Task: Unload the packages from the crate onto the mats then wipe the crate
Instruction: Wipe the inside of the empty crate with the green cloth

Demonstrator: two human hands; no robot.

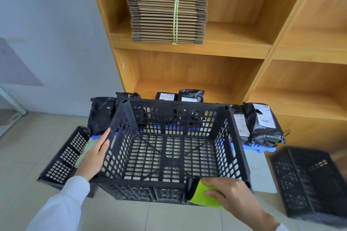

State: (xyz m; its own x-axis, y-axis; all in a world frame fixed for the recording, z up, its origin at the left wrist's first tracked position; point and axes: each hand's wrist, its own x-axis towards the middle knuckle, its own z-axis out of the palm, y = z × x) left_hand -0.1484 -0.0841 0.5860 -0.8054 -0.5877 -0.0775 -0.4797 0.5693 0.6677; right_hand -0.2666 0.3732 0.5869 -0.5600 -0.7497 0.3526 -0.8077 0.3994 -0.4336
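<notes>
A wooden shelving unit (187, 50) fills the background, 1 tied bundle of flattened cardboard boxes (167, 15) resting on an upper shelf. Below it, on the pale tiled floor (28, 146), a black plastic crate (169, 148) with perforated walls sits in the centre of the view, its interior holding no packages. Behind and beside the crate, black plastic packages (262, 125) with white shipping labels lie on blue mats (259, 148): a stack to the right, 1 bag to the left and more along the back wall of the crate. A second black crate (309, 184) stands at the right edge, blurred, and a flat perforated black panel (63, 155) lies on the floor to the left. The person's left hand (95, 157), in a white sleeve, lies with straight fingers pressed against the outside of the crate's left wall, steadying it. The right hand (229, 191) presses a green cloth (202, 197) over the crate's near rim, the fingers curled down onto the cloth, which folds across the edge at the near right corner
</notes>
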